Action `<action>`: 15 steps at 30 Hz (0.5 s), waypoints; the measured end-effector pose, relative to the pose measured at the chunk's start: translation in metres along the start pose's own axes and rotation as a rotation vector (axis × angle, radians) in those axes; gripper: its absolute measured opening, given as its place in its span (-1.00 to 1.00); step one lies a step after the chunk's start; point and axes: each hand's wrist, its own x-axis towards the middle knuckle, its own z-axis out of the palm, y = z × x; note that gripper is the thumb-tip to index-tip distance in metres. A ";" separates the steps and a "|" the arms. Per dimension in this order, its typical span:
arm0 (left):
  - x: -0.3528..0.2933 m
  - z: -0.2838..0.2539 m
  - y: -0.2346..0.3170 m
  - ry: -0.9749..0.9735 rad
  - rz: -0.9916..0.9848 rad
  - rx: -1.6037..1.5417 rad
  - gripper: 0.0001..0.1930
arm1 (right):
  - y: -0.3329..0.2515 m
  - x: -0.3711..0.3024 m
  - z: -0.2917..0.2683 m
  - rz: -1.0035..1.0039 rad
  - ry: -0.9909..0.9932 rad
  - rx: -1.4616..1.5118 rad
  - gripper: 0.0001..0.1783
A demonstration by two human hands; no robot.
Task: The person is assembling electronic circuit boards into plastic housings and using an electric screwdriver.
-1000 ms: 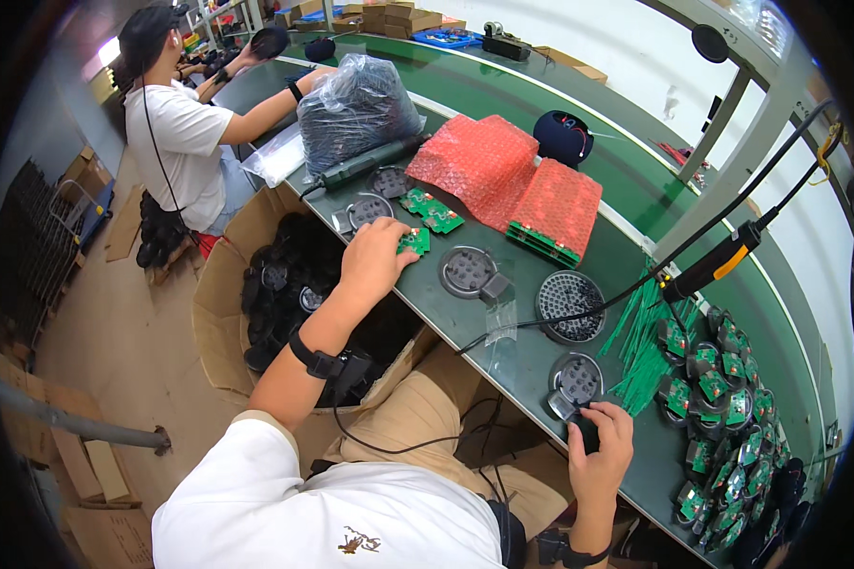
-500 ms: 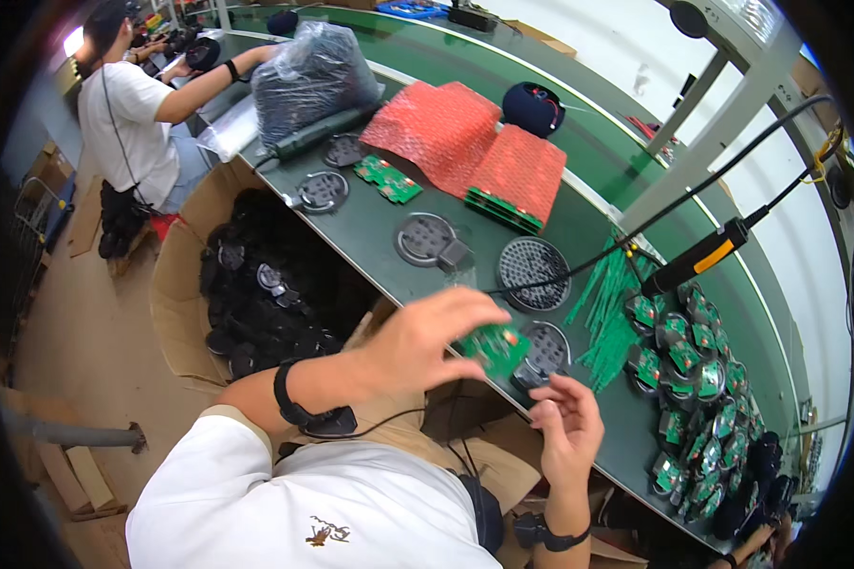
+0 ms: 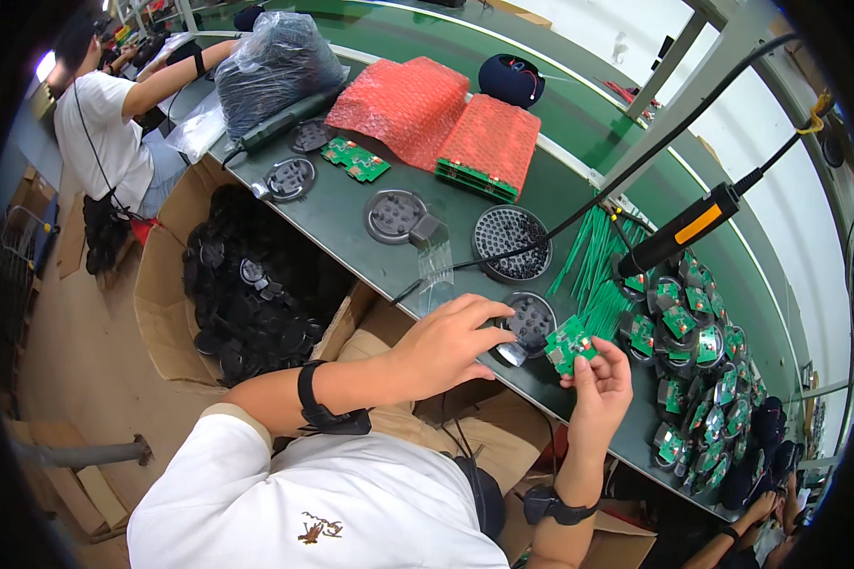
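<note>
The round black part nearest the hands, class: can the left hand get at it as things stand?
Probably yes: the left hand looks empty and is close beside the round black part, while the green board in the right hand leaves that side free.

No legible lettering, labels or numbers, at least at this blurry scale.
</note>
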 end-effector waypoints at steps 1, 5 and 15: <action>0.000 0.004 -0.002 -0.002 -0.006 -0.015 -0.42 | 0.002 0.001 -0.001 0.015 0.010 0.001 -0.66; 0.001 0.016 -0.002 0.036 0.007 0.013 -0.58 | 0.009 0.001 0.001 -0.003 -0.011 -0.082 -0.68; -0.010 0.022 0.016 0.079 -0.048 -0.147 -0.60 | 0.013 0.001 0.004 0.000 -0.068 -0.141 -0.67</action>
